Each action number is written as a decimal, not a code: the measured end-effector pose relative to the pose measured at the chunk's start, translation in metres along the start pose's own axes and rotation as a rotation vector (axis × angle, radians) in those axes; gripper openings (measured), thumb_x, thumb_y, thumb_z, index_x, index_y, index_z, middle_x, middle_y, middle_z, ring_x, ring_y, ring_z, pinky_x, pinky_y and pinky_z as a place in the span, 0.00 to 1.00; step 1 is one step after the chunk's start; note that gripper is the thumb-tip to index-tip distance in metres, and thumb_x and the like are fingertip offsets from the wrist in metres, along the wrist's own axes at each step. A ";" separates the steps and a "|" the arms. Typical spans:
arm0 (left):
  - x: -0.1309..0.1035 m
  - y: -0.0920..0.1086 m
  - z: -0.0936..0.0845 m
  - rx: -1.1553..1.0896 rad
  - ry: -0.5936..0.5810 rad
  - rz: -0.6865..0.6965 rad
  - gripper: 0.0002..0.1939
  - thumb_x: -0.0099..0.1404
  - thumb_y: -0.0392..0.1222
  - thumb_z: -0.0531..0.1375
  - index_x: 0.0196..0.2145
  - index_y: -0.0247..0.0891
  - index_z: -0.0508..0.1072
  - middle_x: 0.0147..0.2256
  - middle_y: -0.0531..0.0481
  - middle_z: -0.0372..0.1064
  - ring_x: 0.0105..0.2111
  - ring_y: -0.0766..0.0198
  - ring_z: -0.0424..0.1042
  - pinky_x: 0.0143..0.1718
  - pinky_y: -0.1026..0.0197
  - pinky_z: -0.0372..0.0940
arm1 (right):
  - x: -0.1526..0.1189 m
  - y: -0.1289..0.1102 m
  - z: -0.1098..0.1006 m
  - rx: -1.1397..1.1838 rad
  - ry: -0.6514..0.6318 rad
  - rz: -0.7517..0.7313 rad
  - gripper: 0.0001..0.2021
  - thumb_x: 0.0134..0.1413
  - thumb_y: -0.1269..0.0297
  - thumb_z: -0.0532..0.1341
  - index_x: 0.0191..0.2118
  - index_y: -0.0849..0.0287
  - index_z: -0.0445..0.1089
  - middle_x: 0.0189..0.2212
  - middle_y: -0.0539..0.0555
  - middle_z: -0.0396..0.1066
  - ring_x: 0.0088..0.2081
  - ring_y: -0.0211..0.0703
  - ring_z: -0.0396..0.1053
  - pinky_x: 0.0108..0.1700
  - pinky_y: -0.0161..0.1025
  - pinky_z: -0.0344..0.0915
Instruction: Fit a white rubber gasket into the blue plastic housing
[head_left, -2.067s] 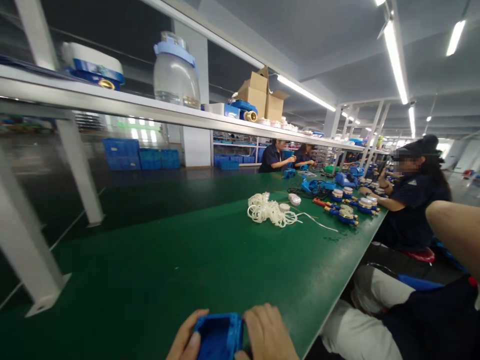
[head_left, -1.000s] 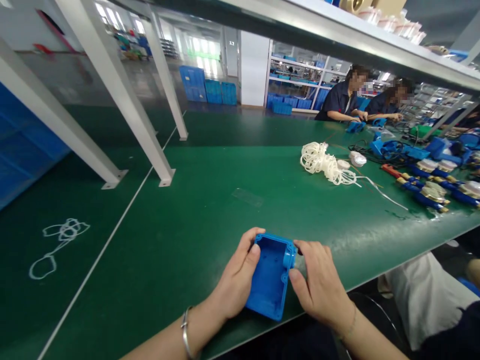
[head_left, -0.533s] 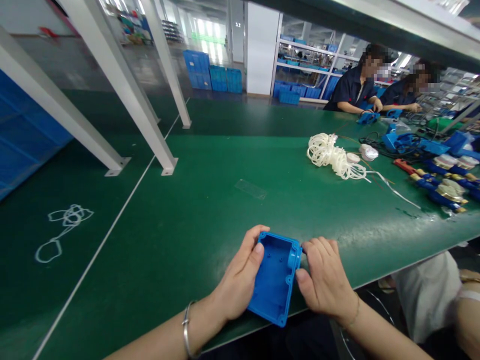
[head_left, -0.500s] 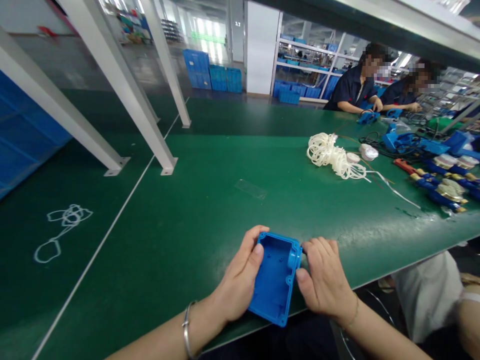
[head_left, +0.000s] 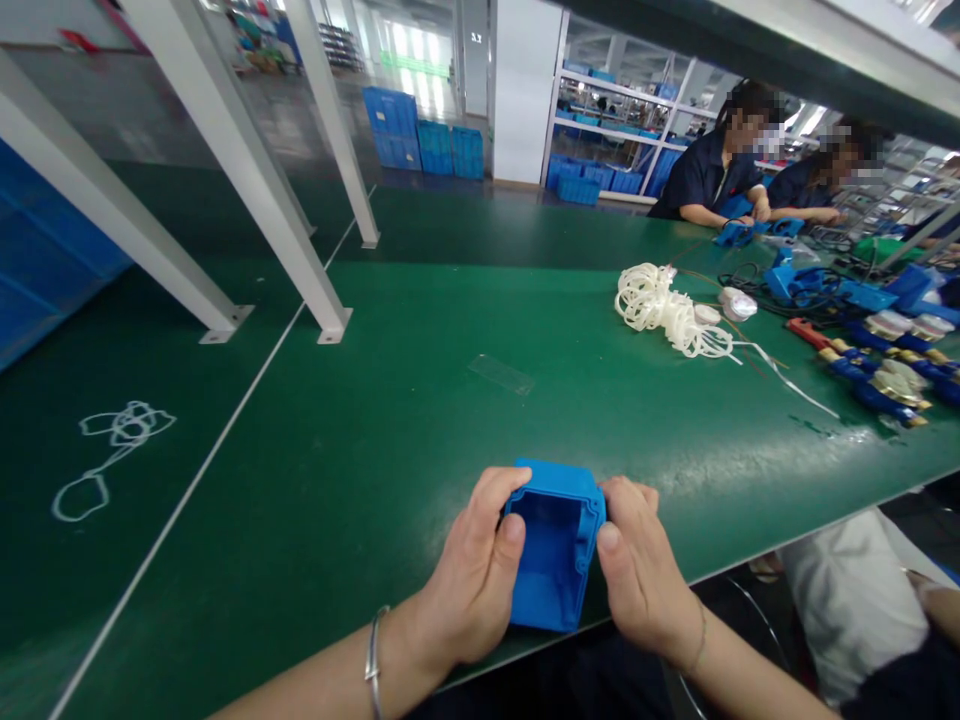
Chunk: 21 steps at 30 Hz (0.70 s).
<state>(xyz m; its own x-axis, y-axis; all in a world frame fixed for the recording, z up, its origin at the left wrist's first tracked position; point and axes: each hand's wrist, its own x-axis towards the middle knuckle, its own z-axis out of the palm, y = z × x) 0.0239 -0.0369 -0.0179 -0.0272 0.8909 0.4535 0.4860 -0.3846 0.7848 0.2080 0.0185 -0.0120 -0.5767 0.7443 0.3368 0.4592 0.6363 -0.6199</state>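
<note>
Holding a blue plastic housing (head_left: 553,545) at the green bench's (head_left: 420,400) near edge, my left hand (head_left: 469,580) and right hand (head_left: 637,575) clasp its sides, tilting the open cavity toward me for viewing.

co-workers' faces blurred, blue casing (head_left: 555,550) far side hidden behind fingers

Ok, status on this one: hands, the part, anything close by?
Left hand and right hand both grip the blue housing, open side toward the camera. Held over the green bench edge. White tubing bundle lies well off; nothing crowds the hands.
</note>
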 end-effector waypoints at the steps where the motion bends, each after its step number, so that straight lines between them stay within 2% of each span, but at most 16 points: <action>1: 0.000 0.000 0.000 0.014 0.002 0.028 0.20 0.69 0.38 0.43 0.58 0.49 0.49 0.48 0.47 0.57 0.45 0.61 0.61 0.45 0.60 0.59 | 0.000 0.000 0.001 0.031 -0.001 0.013 0.14 0.62 0.62 0.39 0.37 0.59 0.59 0.32 0.53 0.60 0.35 0.44 0.58 0.40 0.46 0.53; 10: -0.006 -0.011 0.000 0.056 0.009 0.139 0.24 0.68 0.33 0.44 0.60 0.45 0.47 0.51 0.44 0.52 0.49 0.60 0.59 0.48 0.59 0.56 | 0.000 0.000 0.002 0.221 -0.085 0.135 0.15 0.64 0.60 0.38 0.32 0.57 0.57 0.34 0.53 0.62 0.36 0.42 0.59 0.41 0.44 0.54; 14: -0.005 -0.012 0.003 0.023 0.016 0.105 0.22 0.68 0.35 0.44 0.59 0.47 0.49 0.50 0.46 0.53 0.48 0.61 0.59 0.48 0.59 0.56 | 0.004 0.005 0.003 0.229 -0.112 0.180 0.16 0.65 0.59 0.38 0.31 0.56 0.57 0.34 0.52 0.63 0.36 0.42 0.60 0.42 0.43 0.56; 16: -0.001 -0.011 0.005 -0.009 0.035 -0.037 0.19 0.69 0.38 0.44 0.57 0.48 0.52 0.49 0.47 0.55 0.47 0.61 0.59 0.49 0.59 0.55 | 0.009 0.010 0.005 0.187 -0.145 0.202 0.17 0.65 0.59 0.37 0.31 0.56 0.57 0.32 0.51 0.63 0.35 0.41 0.61 0.41 0.42 0.57; 18: 0.005 -0.011 0.008 -0.102 0.080 -0.283 0.16 0.69 0.43 0.45 0.54 0.48 0.55 0.49 0.48 0.57 0.48 0.60 0.59 0.50 0.59 0.55 | 0.013 0.015 0.007 0.139 -0.161 0.218 0.18 0.65 0.59 0.37 0.33 0.56 0.59 0.31 0.51 0.64 0.35 0.42 0.62 0.44 0.44 0.57; 20: 0.011 -0.012 0.011 -0.216 0.133 -0.508 0.15 0.69 0.49 0.45 0.52 0.47 0.56 0.47 0.49 0.58 0.46 0.60 0.60 0.49 0.58 0.56 | 0.012 0.017 0.012 0.101 -0.118 0.238 0.16 0.64 0.58 0.39 0.40 0.58 0.60 0.35 0.54 0.65 0.40 0.45 0.63 0.48 0.49 0.55; 21: 0.013 -0.013 0.013 -0.262 0.155 -0.578 0.15 0.68 0.51 0.44 0.51 0.47 0.54 0.46 0.49 0.58 0.44 0.61 0.62 0.47 0.58 0.58 | 0.010 0.016 0.015 0.098 -0.090 0.250 0.16 0.64 0.57 0.41 0.46 0.58 0.59 0.39 0.56 0.65 0.43 0.47 0.62 0.49 0.51 0.53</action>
<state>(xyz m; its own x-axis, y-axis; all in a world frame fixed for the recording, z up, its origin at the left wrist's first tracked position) 0.0286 -0.0170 -0.0281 -0.3557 0.9340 -0.0326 0.1264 0.0826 0.9885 0.1992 0.0332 -0.0285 -0.5134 0.8519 0.1032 0.5299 0.4093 -0.7428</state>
